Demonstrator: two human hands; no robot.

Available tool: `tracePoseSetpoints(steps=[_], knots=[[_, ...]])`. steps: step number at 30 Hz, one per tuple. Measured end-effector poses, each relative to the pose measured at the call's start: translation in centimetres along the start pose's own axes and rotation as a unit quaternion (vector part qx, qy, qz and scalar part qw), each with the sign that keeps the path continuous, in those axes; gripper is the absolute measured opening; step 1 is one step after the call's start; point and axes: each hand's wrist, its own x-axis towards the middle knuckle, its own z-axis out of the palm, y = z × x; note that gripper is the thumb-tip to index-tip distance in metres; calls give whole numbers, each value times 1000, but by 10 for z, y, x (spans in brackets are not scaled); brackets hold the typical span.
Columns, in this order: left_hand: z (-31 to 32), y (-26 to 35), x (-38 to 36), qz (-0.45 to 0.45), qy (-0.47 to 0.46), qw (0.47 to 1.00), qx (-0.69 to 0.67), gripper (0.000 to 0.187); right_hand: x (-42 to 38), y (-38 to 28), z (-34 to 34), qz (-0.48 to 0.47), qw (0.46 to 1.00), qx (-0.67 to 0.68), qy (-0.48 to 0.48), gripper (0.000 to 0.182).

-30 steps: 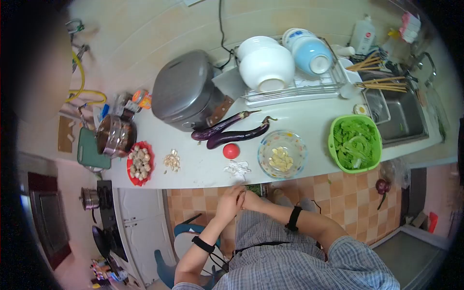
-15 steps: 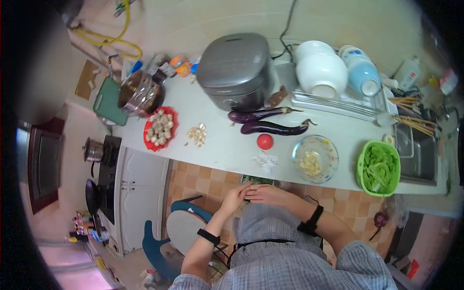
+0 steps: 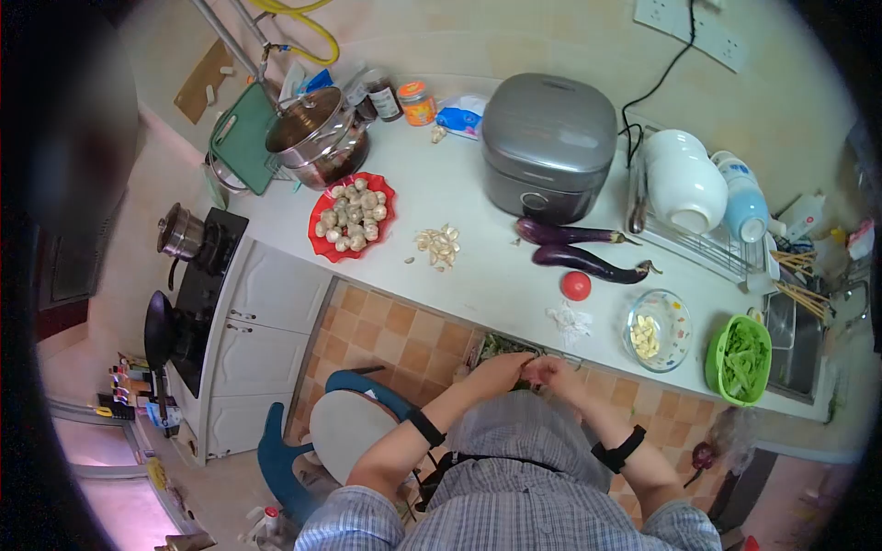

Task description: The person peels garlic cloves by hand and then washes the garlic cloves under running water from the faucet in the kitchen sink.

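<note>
My left hand [image 3: 507,373] and my right hand [image 3: 554,375] are close together in front of my waist, below the counter's front edge. The fingers of both hands are curled inward. Something small and dark shows between them, too little to name. Just beyond my left hand is a bin-like container [image 3: 501,345] with green scraps in it, partly covered by the hand. On the counter above my hands lie a white crumpled scrap [image 3: 571,321], a red round thing [image 3: 576,286] and a glass bowl [image 3: 678,317] of peeled garlic cloves [image 3: 645,338].
Two eggplants [image 3: 588,264] lie before a rice cooker [image 3: 549,138]. Leftward are loose garlic cloves [image 3: 438,246], a red plate [image 3: 390,204] of garlic bulbs and a pot [image 3: 322,147]. A green basket [image 3: 714,367] of lettuce stands right. A chair [image 3: 344,427] is beside me.
The view has turned, so the counter things appear shifted, mostly rightward. My hands, overlapping before with straighter fingers, are now side by side with fingers curled.
</note>
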Motion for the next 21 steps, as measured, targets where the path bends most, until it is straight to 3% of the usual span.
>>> tracePoseSetpoints(steps=[1, 2, 8, 10, 12, 13, 15, 16, 17, 18, 19, 21], knots=[[-8, -4, -1, -17, -61, 998, 2, 36, 12, 13, 0, -136, 979, -149, 26, 18], [-16, -10, -4, -14, -55, 998, -2, 36, 19, 20, 1, -267, 917, -293, 48, 24], [-81, -56, -19, -73, 30, 997, 12, 26, 23, -17, 56, -110, 921, -355, 120, 19], [-102, -70, -19, -79, 159, 984, 24, 19, 32, -27, 72, -82, 906, -384, 156, 19], [-124, -84, -14, -111, 182, 977, 17, 20, 40, -26, 76, 72, 917, -359, 160, 18], [-135, -91, -10, -148, 204, 968, 13, 21, 45, -19, 75, 73, 916, -359, 165, 18], [-150, -110, 0, -139, 226, 963, 40, 20, 54, -4, 71, -45, 957, -227, 173, 19], [-157, -117, 5, -167, 250, 952, 58, 17, 58, 0, 69, -44, 956, -227, 180, 19], [-163, -123, 9, -194, 273, 939, 77, 15, 61, 4, 67, -198, 901, -348, 168, 19], [-167, -129, 14, -189, 269, 942, 74, 15, 62, 1, 70, -342, 807, -457, 150, 20], [-171, -137, 20, -155, 305, 935, 88, 15, 59, -3, 71, -340, 806, -458, 157, 20], [-176, -149, 32, -117, 337, 929, 98, 16, 52, -12, 74, -103, 898, -391, 172, 20]])
